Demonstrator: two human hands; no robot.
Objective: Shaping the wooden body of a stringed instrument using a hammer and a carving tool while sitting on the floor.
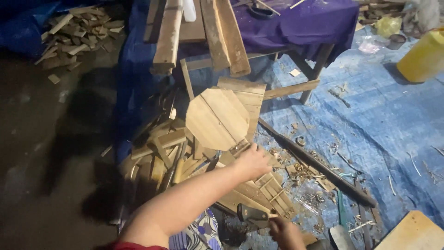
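Centrally, the left hand (252, 162) closes on the lower edge of an octagonal wooden panel (217, 118), holding it tilted upright above a pile of wood offcuts (162, 153) at the left edge of the blue tarpaulin (393, 120), seemingly so that its face is presented for inspection. Lower down, the right hand (286, 232) is wrapped around the black handle of a tool (252, 213), apparently a knife, kept low near the slatted wooden frame (273, 192). Behind stands a workbench (296, 88) draped in purple cloth (300, 21).
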